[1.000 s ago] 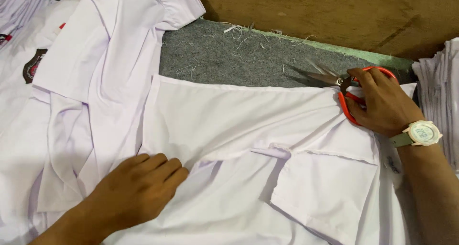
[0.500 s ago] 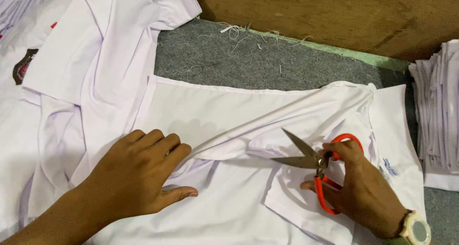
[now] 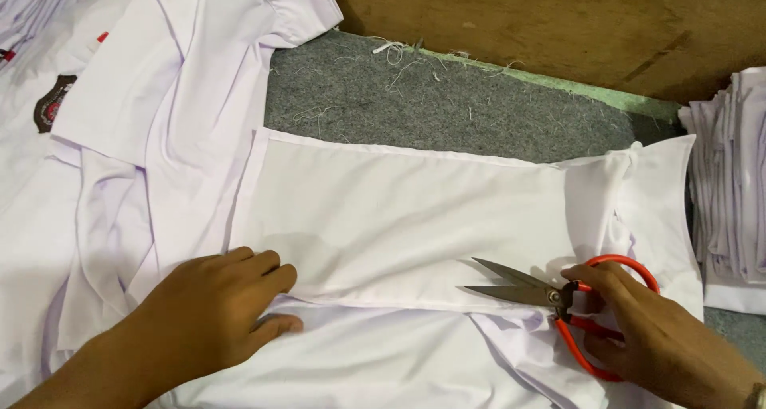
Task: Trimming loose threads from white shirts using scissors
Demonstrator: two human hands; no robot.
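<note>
A white shirt [image 3: 415,217] lies folded flat on the grey felt surface [image 3: 447,114]. My left hand [image 3: 207,313] presses flat on the lower left part of the shirt, fingers spread a little along a fold. My right hand [image 3: 646,337] grips red-handled scissors [image 3: 558,297] at the lower right. The steel blades are slightly parted and point left, lying over the shirt's folded edge.
More white shirts [image 3: 136,106] are piled at the left, one with a dark badge [image 3: 52,102]. A stack of folded white cloth [image 3: 730,185] stands at the right edge. A brown wooden board [image 3: 558,26] runs along the back, with loose threads on the felt.
The shirt has been smoothed and folded flat. My right hand brought the scissors down from the upper right to the shirt's lower right. My left hand stayed on the lower left.
</note>
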